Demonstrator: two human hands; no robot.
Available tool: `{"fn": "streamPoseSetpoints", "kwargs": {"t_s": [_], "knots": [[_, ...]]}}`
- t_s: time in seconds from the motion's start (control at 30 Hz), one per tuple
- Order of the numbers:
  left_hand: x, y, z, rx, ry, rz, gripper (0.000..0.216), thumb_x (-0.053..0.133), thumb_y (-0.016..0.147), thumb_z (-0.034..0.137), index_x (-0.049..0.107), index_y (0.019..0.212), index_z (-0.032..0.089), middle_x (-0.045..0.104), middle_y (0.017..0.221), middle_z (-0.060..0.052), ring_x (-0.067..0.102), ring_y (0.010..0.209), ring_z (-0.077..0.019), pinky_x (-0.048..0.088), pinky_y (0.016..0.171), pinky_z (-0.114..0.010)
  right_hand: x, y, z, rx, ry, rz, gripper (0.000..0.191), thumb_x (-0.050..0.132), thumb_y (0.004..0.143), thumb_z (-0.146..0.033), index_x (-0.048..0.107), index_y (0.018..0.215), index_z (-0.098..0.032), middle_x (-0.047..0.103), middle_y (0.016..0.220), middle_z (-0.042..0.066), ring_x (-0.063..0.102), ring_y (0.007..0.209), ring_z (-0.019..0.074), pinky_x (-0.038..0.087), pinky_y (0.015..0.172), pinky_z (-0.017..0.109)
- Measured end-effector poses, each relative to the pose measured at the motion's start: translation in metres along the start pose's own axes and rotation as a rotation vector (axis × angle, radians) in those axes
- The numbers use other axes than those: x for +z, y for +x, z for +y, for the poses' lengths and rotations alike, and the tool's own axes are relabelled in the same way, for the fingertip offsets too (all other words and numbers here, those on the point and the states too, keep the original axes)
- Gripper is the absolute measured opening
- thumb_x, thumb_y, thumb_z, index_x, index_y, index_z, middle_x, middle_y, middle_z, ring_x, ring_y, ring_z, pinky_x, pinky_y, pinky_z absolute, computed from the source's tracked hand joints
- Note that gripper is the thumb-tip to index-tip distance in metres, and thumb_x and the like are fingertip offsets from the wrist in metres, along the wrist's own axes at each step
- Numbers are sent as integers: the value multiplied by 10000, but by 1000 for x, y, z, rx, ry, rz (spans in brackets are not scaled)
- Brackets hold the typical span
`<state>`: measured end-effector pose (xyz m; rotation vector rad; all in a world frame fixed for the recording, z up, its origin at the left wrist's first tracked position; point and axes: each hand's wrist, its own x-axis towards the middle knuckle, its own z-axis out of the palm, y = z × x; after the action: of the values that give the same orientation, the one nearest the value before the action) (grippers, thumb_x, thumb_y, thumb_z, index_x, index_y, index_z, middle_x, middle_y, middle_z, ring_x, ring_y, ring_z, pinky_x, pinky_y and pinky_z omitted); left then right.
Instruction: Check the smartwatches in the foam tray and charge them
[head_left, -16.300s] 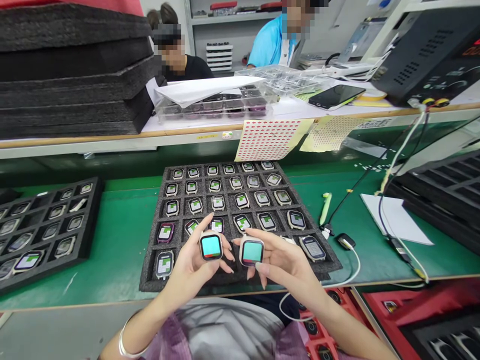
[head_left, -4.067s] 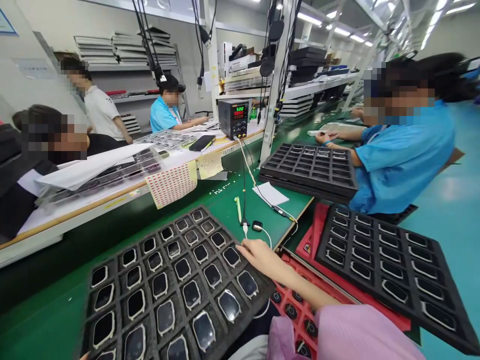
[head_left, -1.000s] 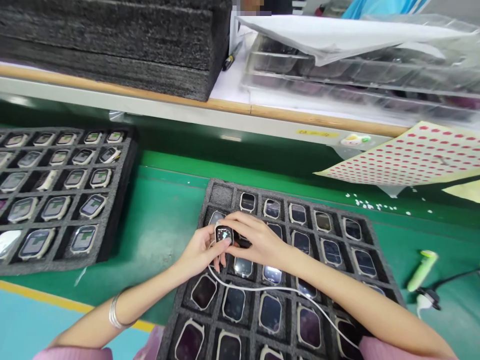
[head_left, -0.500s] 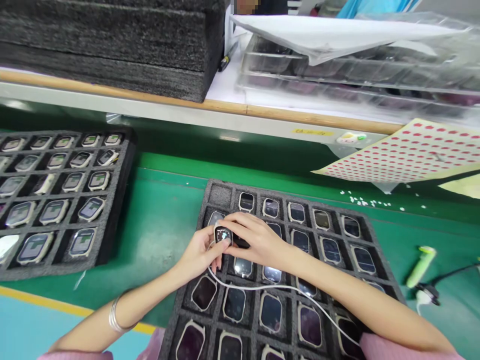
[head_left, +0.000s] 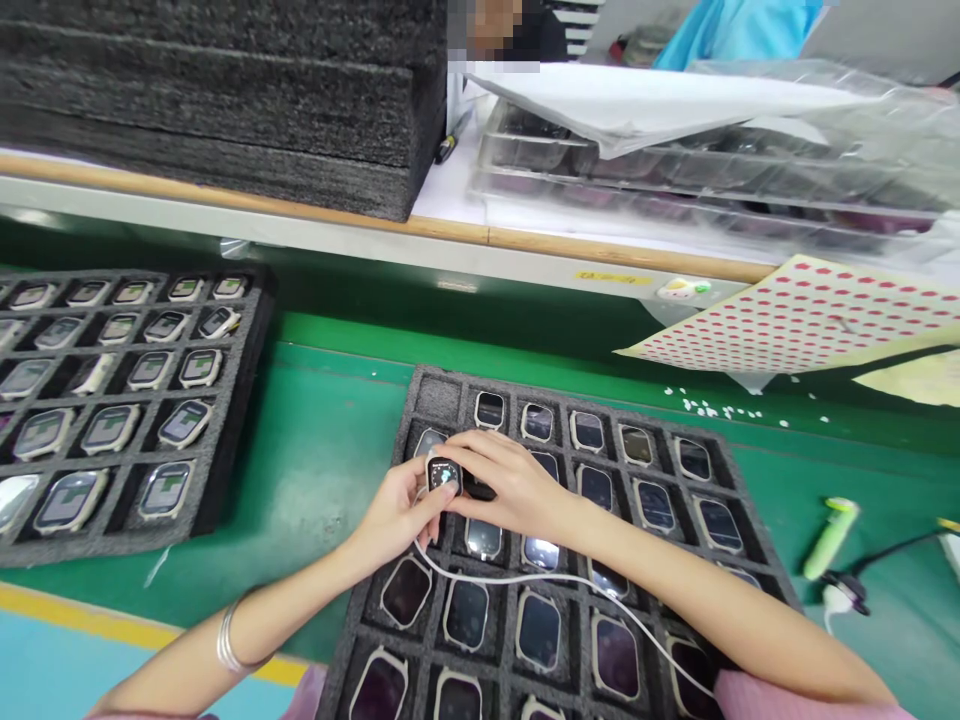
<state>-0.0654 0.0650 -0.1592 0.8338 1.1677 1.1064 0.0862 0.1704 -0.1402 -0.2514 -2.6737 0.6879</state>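
Watch screen (head_left: 442, 472): lettering too small to read. Yellow shelf-edge label (head_left: 613, 279): illegible.

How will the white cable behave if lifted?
The white cable looks floppy, judging by its loose curve over the tray. It is likely light, being thin. It may tug at the left hand, since it runs there.

Glossy watch screens (head_left: 484, 538); rough, matt foam tray (head_left: 437, 396).

Holding a small, pale-cased, rounded-square watch (head_left: 441, 469), lit on its black face, tilted screen-up between left fingers (head_left: 432, 506) and right fingers (head_left: 480, 456) above a dark grey foam tray (head_left: 439, 396). Trailing a slim white cable (head_left: 525, 578) from underneath, with connection hidden.
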Motion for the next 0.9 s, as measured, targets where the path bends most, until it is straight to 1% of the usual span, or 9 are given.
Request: {"fn": "streamPoseSetpoints", "kwargs": {"t_s": [0.13, 0.3, 0.43, 0.67, 0.8, 0.9], "knots": [[1, 0, 0, -8, 16, 15, 370, 625, 802, 439, 518, 941, 113, 521, 470, 62, 444, 319, -60, 382, 308, -131, -1, 1, 1, -13, 1, 11, 394, 603, 893, -370, 537, 1200, -131, 612, 1113, 126, 567, 982, 251, 445, 865, 418], [1, 0, -1, -15, 36, 25, 375, 615, 808, 449, 517, 948, 115, 515, 459, 64, 426, 310, -56, 365, 304, -127, -2, 2, 2, 0, 28, 1, 391, 638, 868, -379, 560, 1169, -141, 626, 1085, 117, 571, 966, 249, 435, 841, 401], [1, -1, -3, -14, 42, 37, 380, 615, 804, 464, 518, 932, 119, 516, 446, 61, 431, 308, -62, 362, 306, -130, -3, 3, 4, 11, 46, -20, 397, 647, 860, -382, 563, 1176, -157, 627, 1101, 110, 570, 976, 245, 425, 855, 401], [-1, 1, -4, -15, 49, 27, 419, 632, 788, 477, 523, 969, 114, 506, 412, 64, 423, 297, -72, 354, 309, -140, -4, 5, 4, 16, 39, -29, 396, 653, 856, -366, 568, 1182, -158, 622, 1116, 114, 562, 1002, 242, 420, 871, 398], [-1, 1, -3, -19, 54, 27, 444, 621, 789, 496, 518, 987, 111, 506, 417, 64, 418, 296, -79, 356, 313, -156, -4, 5, 2, 28, 30, -43, 411, 651, 857, -386, 566, 1189, -159, 615, 1136, 123, 560, 1015, 251, 420, 879, 405], [-1, 0, -4, -20, 67, 28, 447, 594, 805, 509, 520, 996, 111, 480, 418, 76, 401, 298, -81, 343, 318, -170, -5, 5, 3, 20, 30, -49, 410, 633, 870, -393, 561, 1196, -155, 609, 1147, 127, 552, 1031, 246, 413, 897, 408]]}}
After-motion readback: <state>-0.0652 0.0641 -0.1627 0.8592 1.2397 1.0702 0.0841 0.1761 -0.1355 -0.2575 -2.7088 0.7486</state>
